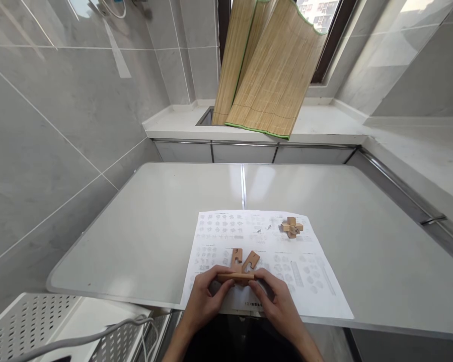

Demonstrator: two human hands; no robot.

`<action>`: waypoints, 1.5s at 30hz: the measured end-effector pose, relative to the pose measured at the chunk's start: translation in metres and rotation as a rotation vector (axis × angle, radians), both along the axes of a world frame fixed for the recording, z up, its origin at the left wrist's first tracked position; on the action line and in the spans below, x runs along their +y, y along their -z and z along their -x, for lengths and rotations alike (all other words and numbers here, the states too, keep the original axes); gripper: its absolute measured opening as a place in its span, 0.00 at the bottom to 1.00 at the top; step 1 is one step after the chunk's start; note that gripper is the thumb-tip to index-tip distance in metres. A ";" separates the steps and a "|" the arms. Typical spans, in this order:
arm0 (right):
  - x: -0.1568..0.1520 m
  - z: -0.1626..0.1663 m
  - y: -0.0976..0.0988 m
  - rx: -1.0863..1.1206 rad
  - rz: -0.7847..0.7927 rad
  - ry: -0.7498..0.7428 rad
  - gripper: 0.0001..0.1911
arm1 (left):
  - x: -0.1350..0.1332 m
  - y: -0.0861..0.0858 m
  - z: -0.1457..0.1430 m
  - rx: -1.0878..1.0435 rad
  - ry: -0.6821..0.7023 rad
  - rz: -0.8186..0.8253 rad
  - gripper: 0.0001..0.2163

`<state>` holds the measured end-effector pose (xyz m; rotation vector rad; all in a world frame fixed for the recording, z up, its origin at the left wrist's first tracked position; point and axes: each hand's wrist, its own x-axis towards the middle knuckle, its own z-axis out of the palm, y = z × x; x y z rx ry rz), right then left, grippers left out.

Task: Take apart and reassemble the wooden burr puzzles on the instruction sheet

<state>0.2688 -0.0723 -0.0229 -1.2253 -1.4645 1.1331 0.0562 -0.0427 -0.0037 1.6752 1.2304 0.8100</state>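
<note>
A flat wooden puzzle piece point(235, 277) spans sideways between my two hands, seen nearly edge-on. My left hand point(208, 295) pinches its left end between thumb and fingers. At its right end my right hand point(272, 296) has a similar pinch. Just beyond it, two notched wooden pieces, one upright point(236, 256) and one slanted point(252, 258), show small dark marks; their lower parts are hidden, so I cannot tell whether they join the held piece. An assembled wooden cross-shaped puzzle point(292, 228) sits farther off on the printed instruction sheet point(226, 241).
The sheet lies on a white folding table point(166, 216) with a centre seam. A bamboo mat point(272, 70) leans over the sink point(206, 116) on the back counter. At the lower left are a white perforated basket point(45, 317) and a grey cable point(86, 341). Tiled walls flank the table.
</note>
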 end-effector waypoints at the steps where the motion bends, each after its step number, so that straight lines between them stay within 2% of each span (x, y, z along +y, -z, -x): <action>1: 0.000 0.000 0.000 -0.003 0.004 0.004 0.11 | 0.000 -0.001 0.000 0.000 0.000 0.004 0.06; 9: 0.001 0.001 0.000 -0.035 0.014 0.018 0.12 | 0.001 -0.003 -0.003 0.012 -0.026 -0.011 0.06; 15: 0.001 0.002 -0.001 -0.039 0.013 0.011 0.12 | 0.001 -0.005 -0.001 -0.004 0.025 -0.019 0.06; 24: 0.002 0.002 -0.002 -0.028 0.023 -0.005 0.12 | 0.000 -0.006 -0.001 0.023 0.026 0.015 0.03; 33: 0.002 0.001 0.000 -0.031 0.013 -0.031 0.13 | 0.002 -0.006 0.000 0.016 0.050 0.062 0.07; 39: 0.001 0.002 0.002 -0.107 -0.052 -0.038 0.08 | 0.001 -0.007 -0.001 0.006 0.049 0.034 0.09; 45: -0.001 0.007 0.010 -0.168 -0.094 -0.010 0.05 | 0.001 -0.009 -0.002 -0.007 0.101 0.008 0.06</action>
